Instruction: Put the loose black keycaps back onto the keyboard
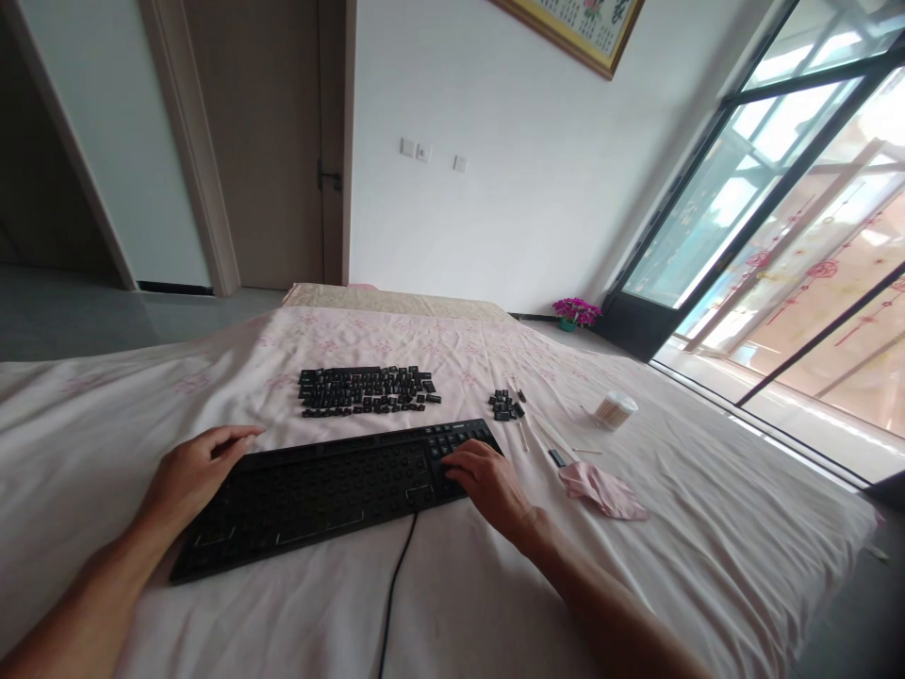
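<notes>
A black keyboard (318, 490) lies across a pink-white sheet, most of its keycaps removed, its cable running toward me. My left hand (194, 467) rests on the keyboard's far left corner, fingers stretched and apart. My right hand (487, 481) sits on the right end by the number pad, fingers bent down onto the keys; what they pinch, if anything, is hidden. Behind the keyboard lie rows of removed keycaps (364, 389) and a smaller pile of keycaps (506, 405).
A crumpled pink cloth (604, 488), thin sticks (544, 438) and a round tub of cotton swabs (615, 410) lie to the right. The sheet-covered surface (707, 547) drops off at the right, by large windows. A flower pot (576, 313) stands on the floor.
</notes>
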### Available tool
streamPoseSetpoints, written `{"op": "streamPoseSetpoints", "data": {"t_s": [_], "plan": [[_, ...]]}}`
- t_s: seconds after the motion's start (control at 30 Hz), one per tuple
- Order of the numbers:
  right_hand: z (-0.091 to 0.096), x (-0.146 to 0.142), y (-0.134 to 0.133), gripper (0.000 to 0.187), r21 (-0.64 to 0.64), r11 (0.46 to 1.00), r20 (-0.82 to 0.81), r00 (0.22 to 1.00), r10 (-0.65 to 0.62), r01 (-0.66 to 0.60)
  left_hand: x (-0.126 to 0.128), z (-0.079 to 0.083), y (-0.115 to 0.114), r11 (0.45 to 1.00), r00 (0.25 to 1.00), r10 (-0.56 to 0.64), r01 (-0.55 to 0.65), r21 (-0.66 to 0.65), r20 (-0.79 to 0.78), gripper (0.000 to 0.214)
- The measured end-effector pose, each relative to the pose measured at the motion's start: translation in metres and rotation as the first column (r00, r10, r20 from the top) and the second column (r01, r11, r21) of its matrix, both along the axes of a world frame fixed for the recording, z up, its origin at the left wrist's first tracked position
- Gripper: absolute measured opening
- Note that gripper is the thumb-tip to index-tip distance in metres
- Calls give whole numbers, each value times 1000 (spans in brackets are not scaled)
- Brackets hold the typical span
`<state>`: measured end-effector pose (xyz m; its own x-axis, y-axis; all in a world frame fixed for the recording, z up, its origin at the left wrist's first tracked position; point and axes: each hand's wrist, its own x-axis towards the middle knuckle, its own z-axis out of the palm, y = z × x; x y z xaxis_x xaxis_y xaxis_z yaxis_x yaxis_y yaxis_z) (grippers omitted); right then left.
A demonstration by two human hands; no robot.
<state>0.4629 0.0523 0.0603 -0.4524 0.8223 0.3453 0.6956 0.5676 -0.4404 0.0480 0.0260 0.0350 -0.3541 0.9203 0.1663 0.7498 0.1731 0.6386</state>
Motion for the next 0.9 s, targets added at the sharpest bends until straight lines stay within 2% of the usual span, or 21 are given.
{"op": "streamPoseSetpoints", "data": {"t_s": [0.13,0.23,0.3,0.37,0.4,0.47,0.57,0.63,0.77,0.9], "plan": [[-2,-2,-2,19,-57,997,-200,978,-58,47,-2,-4,2,998,999,-8,11,65,-50,33],[-4,-8,-4,19,-180,982,-373,920,-118,53,14,9,2,980,993,-19,43,196,-120,30],[-4,-16,-8,19,-304,953,-484,858,-172,19,41,26,-2,954,994,-107,111,277,-28,30],[0,-26,-12,20,-406,912,-580,787,-211,-54,78,44,-11,955,960,-176,112,276,218,29],[2,-32,-15,20,-439,893,-621,751,-223,-97,97,50,-17,959,902,-237,157,235,362,32],[7,-44,-21,20,-461,868,-688,691,-221,-182,133,58,-29,948,719,-312,280,152,621,38],[12,-61,-30,20,-431,855,-740,655,-152,-288,166,59,-43,939,509,-261,331,94,820,37],[13,-69,-35,19,-400,862,-735,671,-98,-312,172,57,-49,941,421,-219,329,77,880,34],[11,-76,-39,17,-369,881,-705,707,-57,-298,170,56,-50,957,301,-110,289,19,947,31],[8,-79,-40,23,-396,845,-782,615,-106,-358,173,54,-49,974,103,-9,224,-15,995,28]]}}
